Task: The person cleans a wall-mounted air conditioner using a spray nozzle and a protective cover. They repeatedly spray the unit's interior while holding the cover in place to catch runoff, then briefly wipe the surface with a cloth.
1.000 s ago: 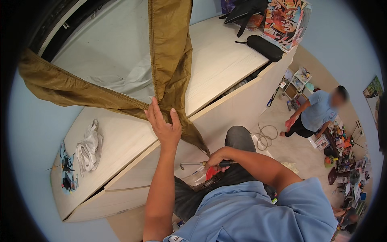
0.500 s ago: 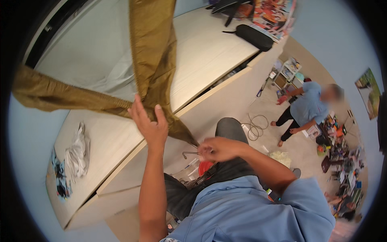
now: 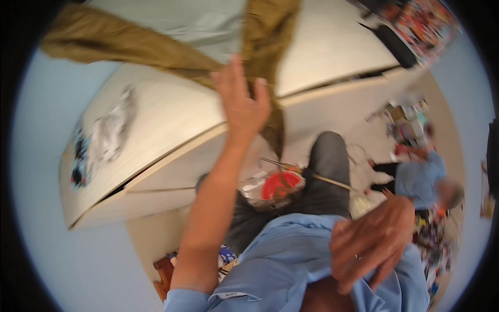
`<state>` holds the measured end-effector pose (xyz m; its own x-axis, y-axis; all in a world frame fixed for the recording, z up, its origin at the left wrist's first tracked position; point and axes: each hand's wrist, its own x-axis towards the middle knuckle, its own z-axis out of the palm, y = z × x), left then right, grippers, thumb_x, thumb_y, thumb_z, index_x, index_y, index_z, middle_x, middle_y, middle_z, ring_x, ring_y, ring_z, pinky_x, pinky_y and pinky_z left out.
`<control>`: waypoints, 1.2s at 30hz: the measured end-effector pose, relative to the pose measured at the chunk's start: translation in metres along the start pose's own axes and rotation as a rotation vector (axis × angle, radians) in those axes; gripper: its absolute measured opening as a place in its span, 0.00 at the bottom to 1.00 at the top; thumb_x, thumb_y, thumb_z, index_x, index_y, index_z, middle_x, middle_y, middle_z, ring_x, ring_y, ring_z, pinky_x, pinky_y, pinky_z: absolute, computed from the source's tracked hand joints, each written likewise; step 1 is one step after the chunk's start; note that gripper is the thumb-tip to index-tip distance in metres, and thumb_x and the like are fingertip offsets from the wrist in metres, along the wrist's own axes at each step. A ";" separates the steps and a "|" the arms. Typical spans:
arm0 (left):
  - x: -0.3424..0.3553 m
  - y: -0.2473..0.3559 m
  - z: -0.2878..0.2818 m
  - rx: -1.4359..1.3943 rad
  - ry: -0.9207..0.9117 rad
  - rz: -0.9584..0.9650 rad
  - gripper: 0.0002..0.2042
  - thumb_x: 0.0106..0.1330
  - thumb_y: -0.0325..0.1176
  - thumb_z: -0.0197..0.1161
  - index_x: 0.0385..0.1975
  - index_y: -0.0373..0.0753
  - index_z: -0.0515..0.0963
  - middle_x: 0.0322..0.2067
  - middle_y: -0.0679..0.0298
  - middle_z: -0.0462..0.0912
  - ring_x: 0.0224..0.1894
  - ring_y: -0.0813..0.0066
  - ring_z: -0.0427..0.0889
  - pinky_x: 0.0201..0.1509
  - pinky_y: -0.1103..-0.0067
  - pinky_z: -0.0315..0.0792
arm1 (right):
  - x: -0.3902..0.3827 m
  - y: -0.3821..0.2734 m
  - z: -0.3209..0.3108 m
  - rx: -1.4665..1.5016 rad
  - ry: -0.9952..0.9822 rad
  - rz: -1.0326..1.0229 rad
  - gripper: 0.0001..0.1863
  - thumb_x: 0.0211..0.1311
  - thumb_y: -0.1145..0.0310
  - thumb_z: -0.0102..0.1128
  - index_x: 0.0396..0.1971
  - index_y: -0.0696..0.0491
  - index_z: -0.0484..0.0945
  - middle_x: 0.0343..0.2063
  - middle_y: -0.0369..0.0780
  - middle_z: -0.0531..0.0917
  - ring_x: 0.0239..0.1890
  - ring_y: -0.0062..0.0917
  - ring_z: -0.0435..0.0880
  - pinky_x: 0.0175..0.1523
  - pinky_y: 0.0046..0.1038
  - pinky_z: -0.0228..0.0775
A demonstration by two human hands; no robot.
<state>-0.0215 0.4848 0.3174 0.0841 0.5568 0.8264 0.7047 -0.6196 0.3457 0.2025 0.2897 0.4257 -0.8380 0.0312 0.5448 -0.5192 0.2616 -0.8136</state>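
Note:
My left hand [image 3: 240, 101] is open on olive fabric [image 3: 262, 34] with pale material [image 3: 208, 26] inside its V, draped over a light wooden cabinet top [image 3: 322, 41]; motion blurs its fingers. My right hand [image 3: 371, 242] is over my shirt at lower right, fingers bent loosely and somewhat apart, nothing visible in them. A thin metal tool with a dark handle [image 3: 306, 173] lies across my lap, beside a red container [image 3: 273, 187] between my legs.
Crumpled white fabric [image 3: 112, 125] lies on the cabinet's left part, a black case [image 3: 392, 44] on its right. A person in blue [image 3: 418, 177] stands on the floor at right, near cluttered shelves and a coiled hose [image 3: 356, 153]. A blue wall is at left.
My right hand has left the tool at my lap and moved down-right toward my chest. My left hand stays on the fabric. The view has shifted, so the cabinet appears higher.

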 end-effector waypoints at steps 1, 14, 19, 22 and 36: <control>0.000 -0.002 0.002 0.014 0.019 0.025 0.32 0.66 0.35 0.63 0.69 0.32 0.62 0.64 0.45 0.72 0.67 0.44 0.68 0.76 0.53 0.50 | -0.006 -0.004 0.004 -0.153 0.163 0.007 0.16 0.73 0.58 0.58 0.43 0.57 0.81 0.39 0.45 0.80 0.34 0.34 0.78 0.41 0.37 0.62; 0.003 0.005 0.000 0.120 0.010 0.000 0.30 0.66 0.43 0.66 0.66 0.37 0.70 0.58 0.47 0.76 0.62 0.50 0.74 0.67 0.64 0.67 | 0.068 0.027 0.081 0.509 1.558 -0.310 0.10 0.49 0.70 0.59 0.15 0.51 0.67 0.15 0.35 0.69 0.15 0.23 0.62 0.23 0.27 0.53; 0.000 0.011 -0.003 0.091 -0.012 -0.078 0.29 0.67 0.43 0.66 0.66 0.36 0.70 0.59 0.49 0.75 0.64 0.53 0.72 0.68 0.65 0.66 | 0.056 0.020 0.057 0.715 1.059 -0.074 0.14 0.40 0.78 0.59 0.13 0.51 0.60 0.15 0.29 0.61 0.18 0.13 0.53 0.22 0.17 0.48; -0.001 0.013 -0.002 0.068 0.007 -0.056 0.30 0.67 0.43 0.66 0.66 0.35 0.70 0.59 0.49 0.75 0.64 0.53 0.72 0.68 0.64 0.65 | 0.049 0.013 0.045 0.570 0.929 -0.010 0.20 0.44 0.75 0.64 0.13 0.51 0.57 0.16 0.29 0.61 0.18 0.14 0.53 0.22 0.19 0.49; 0.000 0.011 -0.003 0.112 -0.020 -0.080 0.31 0.66 0.43 0.67 0.66 0.35 0.69 0.59 0.47 0.74 0.64 0.51 0.71 0.69 0.63 0.64 | 0.062 0.077 0.059 0.493 0.773 -0.677 0.27 0.44 0.40 0.63 0.21 0.51 0.67 0.21 0.41 0.72 0.18 0.40 0.69 0.25 0.39 0.61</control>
<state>-0.0159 0.4760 0.3231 0.0375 0.6134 0.7889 0.7839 -0.5076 0.3575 0.1006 0.2547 0.3846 -0.1212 0.6584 0.7428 -0.9781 0.0484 -0.2025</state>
